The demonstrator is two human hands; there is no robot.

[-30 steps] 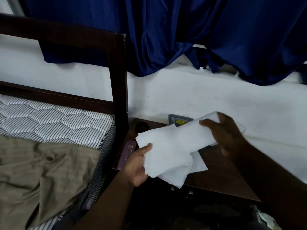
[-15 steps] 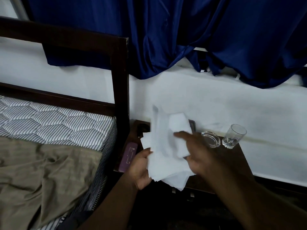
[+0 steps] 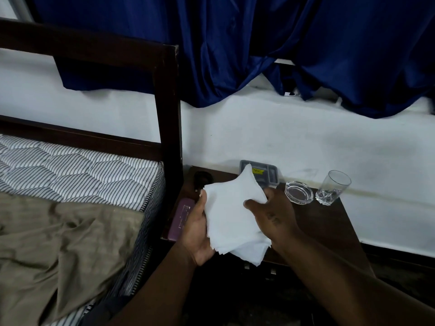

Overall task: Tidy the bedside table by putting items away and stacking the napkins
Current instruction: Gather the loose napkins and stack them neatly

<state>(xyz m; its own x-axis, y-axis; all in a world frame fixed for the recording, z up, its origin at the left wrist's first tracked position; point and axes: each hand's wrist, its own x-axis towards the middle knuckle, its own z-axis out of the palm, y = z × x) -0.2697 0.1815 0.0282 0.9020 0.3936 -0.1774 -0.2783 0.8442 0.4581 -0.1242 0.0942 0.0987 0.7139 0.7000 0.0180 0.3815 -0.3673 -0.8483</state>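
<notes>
Both hands, left hand [image 3: 197, 234] and right hand [image 3: 273, 217], clasped the napkins [image 3: 231, 215] above the table [image 3: 324, 222], probably to square the stack.

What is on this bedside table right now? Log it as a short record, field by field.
held: stack of white paper napkins, gripped by both hands above the table
left hand: under the stack's left edge
right hand: thumb on top of the stack
table: dark wooden bedside table
back right: clear drinking glass, upright, beside a clear glass ashtray
back middle: grey plastic tray, partly hidden
left edge: purple rectangular case
</notes>
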